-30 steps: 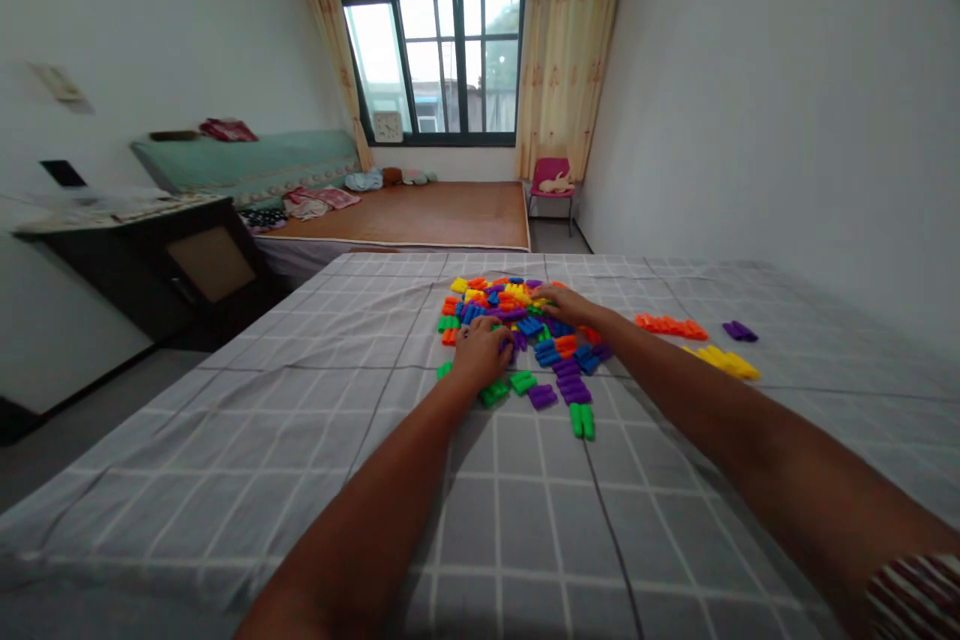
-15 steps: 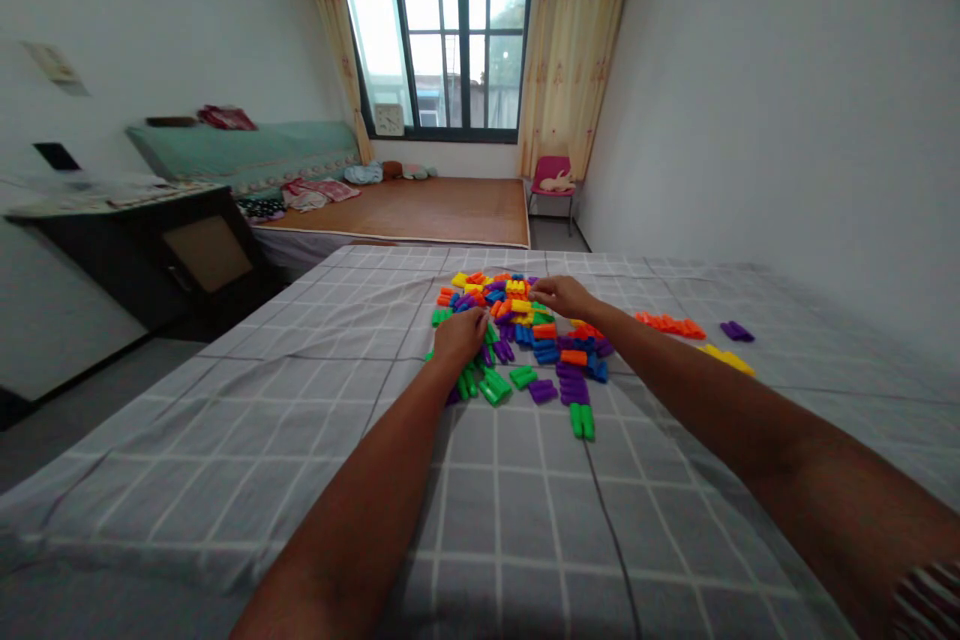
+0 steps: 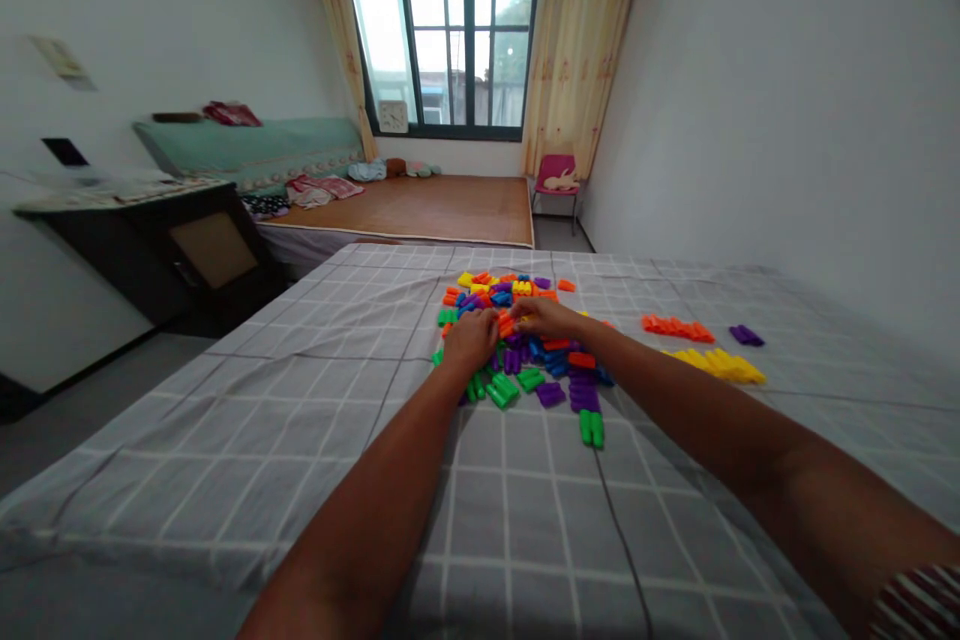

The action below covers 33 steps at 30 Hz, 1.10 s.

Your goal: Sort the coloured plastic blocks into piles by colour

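Observation:
A loose pile of coloured plastic building blocks (image 3: pixel 501 390) in orange, yellow, green, blue and purple lies on the checked cloth. At its middle my left hand (image 3: pixel 472 340) is closed, fingertips drawn together; what they hold is hidden. Close to its right, my right hand (image 3: pixel 547 318) is closed in a pinch. An orange building block (image 3: pixel 506 324) shows between the fingertips of both hands and appears to be in the right hand's pinch. Purple blocks (image 3: pixel 584 393) and a green block (image 3: pixel 592 428) form a strip at the pile's near right edge.
Right of my right forearm lie an orange row of blocks (image 3: pixel 677 328), a yellow row (image 3: pixel 720 366) and a purple piece (image 3: pixel 746 335). The grey checked cloth (image 3: pixel 517 520) covers the surface. Beyond are a bed (image 3: pixel 450 205), a pink chair (image 3: pixel 556 170) and a dark cabinet (image 3: pixel 210 250).
My right hand has come left and nearer, from the pile's far right side to beside my left hand. The yellow row and a far orange block have come into fuller view. My left hand stays nearly in place.

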Available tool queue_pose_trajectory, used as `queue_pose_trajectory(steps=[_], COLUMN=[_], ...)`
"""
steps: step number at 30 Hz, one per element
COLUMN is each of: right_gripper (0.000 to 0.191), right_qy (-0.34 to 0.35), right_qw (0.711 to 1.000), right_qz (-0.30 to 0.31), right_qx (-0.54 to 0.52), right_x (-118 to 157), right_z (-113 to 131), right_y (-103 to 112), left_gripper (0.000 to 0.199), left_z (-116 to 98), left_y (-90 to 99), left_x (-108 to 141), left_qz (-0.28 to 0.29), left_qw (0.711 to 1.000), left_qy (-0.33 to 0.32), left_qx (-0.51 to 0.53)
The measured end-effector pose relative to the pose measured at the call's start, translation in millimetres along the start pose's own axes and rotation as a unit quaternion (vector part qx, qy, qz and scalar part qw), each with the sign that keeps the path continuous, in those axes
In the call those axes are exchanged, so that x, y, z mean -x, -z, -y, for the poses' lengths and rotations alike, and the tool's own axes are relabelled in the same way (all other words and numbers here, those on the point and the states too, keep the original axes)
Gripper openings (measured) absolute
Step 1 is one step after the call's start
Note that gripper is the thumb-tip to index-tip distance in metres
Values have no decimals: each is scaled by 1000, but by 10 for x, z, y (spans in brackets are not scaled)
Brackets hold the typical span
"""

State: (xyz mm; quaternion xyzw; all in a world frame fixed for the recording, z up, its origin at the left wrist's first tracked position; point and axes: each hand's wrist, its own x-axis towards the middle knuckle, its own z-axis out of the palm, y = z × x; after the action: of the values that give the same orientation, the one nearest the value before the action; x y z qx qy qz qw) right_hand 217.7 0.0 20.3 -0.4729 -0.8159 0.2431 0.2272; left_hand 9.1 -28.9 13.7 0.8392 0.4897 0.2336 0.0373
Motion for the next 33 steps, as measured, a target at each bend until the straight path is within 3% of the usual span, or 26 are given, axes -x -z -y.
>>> queue_pose_trajectory(steps=[3, 7, 10, 17, 23, 27, 31, 33], right_gripper=[27, 31, 31, 37, 45, 48, 42, 43], right_qy=[20, 70, 68, 87, 72, 18, -131, -208], right_qw=[999, 992, 987, 989, 993, 994, 973, 954], right_qz=[-5, -94, -141, -32, -37, -98, -188, -205], right_qx=[-38, -39, -46, -114, -86, -36, 39, 69], right_x=[47, 119, 203, 517, 858, 1188, 1710, 1986], right_z=[0, 146, 290, 360, 201, -180, -832, -1144], right_y=[52, 40, 55, 247, 347, 842, 1588, 1844], left_gripper=[28, 27, 23, 15, 22, 23, 23, 23], left_z=[24, 44, 19, -143, -321, -346, -291, -264], left_y=[-24, -44, -53, -76, -38, -6, -37, -67], left_x=[-25, -67, -88, -72, -16, -9, -16, -15], left_qz=[6, -43, -68, -72, -17, 3, 16, 29], left_qw=[998, 986, 967, 962, 959, 962, 966, 966], left_qy=[-33, -65, -88, -127, -197, -204, -199, -207], left_qx=[45, 147, 228, 230, 201, 180, 164, 154])
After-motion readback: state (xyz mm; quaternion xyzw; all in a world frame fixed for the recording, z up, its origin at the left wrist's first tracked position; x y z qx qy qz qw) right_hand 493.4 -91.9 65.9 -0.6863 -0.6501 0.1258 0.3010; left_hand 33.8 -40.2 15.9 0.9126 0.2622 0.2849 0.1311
